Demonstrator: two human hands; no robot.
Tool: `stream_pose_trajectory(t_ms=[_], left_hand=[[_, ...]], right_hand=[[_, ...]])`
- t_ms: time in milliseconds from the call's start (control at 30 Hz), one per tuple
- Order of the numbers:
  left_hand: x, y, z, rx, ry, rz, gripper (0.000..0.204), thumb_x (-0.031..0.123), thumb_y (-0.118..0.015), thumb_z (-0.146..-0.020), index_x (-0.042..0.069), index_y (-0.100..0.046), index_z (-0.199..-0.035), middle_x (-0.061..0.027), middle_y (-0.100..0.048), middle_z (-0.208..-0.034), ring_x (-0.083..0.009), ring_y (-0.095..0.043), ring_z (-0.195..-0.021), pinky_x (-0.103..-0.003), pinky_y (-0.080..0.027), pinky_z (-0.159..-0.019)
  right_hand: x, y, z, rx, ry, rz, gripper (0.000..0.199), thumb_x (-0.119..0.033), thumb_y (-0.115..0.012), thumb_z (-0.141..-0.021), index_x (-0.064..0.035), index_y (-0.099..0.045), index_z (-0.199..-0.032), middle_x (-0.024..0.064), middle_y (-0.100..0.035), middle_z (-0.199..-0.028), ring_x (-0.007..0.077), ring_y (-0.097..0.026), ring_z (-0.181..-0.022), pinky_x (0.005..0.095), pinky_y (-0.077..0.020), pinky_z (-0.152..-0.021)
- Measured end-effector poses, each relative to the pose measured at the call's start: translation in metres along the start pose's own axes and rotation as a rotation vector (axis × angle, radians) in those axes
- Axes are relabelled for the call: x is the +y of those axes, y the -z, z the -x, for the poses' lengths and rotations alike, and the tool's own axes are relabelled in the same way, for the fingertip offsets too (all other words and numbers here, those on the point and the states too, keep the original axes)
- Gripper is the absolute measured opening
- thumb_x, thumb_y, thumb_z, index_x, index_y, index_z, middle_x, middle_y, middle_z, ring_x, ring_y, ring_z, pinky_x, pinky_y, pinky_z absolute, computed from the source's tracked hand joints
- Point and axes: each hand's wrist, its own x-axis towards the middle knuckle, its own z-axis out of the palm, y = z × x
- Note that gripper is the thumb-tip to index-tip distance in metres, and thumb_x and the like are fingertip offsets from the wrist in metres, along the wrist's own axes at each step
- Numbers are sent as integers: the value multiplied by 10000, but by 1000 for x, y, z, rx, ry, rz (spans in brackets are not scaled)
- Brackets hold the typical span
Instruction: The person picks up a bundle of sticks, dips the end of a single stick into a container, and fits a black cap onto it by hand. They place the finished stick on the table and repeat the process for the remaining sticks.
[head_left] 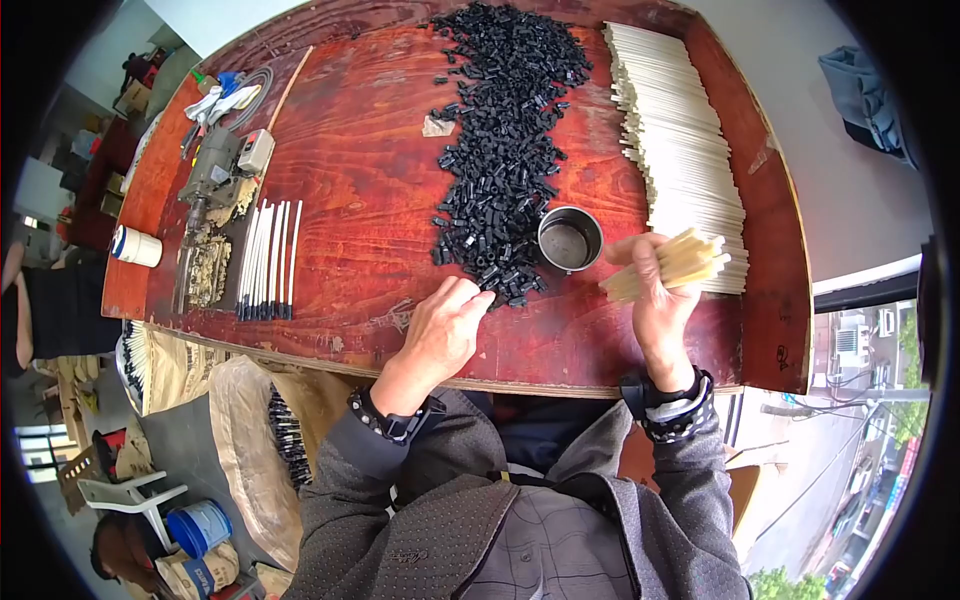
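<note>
My right hand [660,300] grips a bundle of pale sticks [672,264], held slanted just right of a small metal cup [570,238]. My left hand [445,325] rests on the red wooden table [370,180] with its fingertips at the near edge of a long heap of small black plastic caps [505,130]; whether a cap is pinched is hidden. A wide stack of white sticks [680,150] lies along the right side of the table, behind my right hand.
At the left lie a row of white sticks with black tips [268,262], a small grey machine [215,170] with debris, and a white cup [135,246]. Sacks [250,430] with finished sticks and a blue bucket [198,525] sit below the table's left edge.
</note>
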Motion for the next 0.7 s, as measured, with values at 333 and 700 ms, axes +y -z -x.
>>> stream_pose_trajectory(t_ms=[333,700], left_hand=[[8,11,-4,20,118,153,124,-23,-657,-841,0,-601,-950,-152,-569,-979,-361,-614,-900,-448,-524,-767],[11,11,-4,-43,156,155,139,-24,-651,-851,3,-603,-978,-156,-566,-977,-374,-611,-909,-452,-512,-786]], right_hand=[[5,1,9,42,35,263,173,-183,-663,-1014,-12,-670,-987,24,-640,-835,119,-608,-743,279,-511,-655],[6,18,2,-108,308,571,139,-105,-722,-953,16,-662,-920,67,-669,-806,124,-612,-672,269,-503,-597]])
